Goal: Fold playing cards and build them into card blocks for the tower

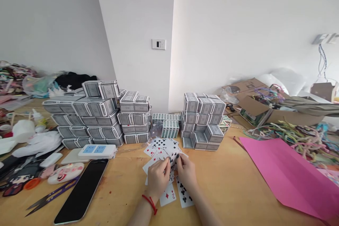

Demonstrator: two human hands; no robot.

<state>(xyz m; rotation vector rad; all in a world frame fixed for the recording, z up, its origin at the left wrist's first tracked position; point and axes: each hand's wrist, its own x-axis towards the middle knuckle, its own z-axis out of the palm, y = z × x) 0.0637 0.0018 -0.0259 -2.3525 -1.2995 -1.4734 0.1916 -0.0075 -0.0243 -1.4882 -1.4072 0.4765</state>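
Note:
Loose playing cards (161,144) lie face up in an overlapping spread on the wooden table. My left hand (158,177), with a red string bracelet at the wrist, is closed in a pinch above them. Close to its right, my right hand (186,170) is pinched too. Between the fingertips of both hands is a playing card (173,159) with black marks, its lower part hidden by my fingers. Below the hands, a two of diamonds (167,195) and a clubs card (184,194) lie on the table, partly covered.
Stacks of grey-backed card blocks stand at left (97,109) and right (203,113), with green-patterned packs (170,129) between them. A phone (82,190), scissors (50,197) and power strip (97,151) lie left. Pink paper (288,176), cords (288,141) and a cardboard box (280,114) are right.

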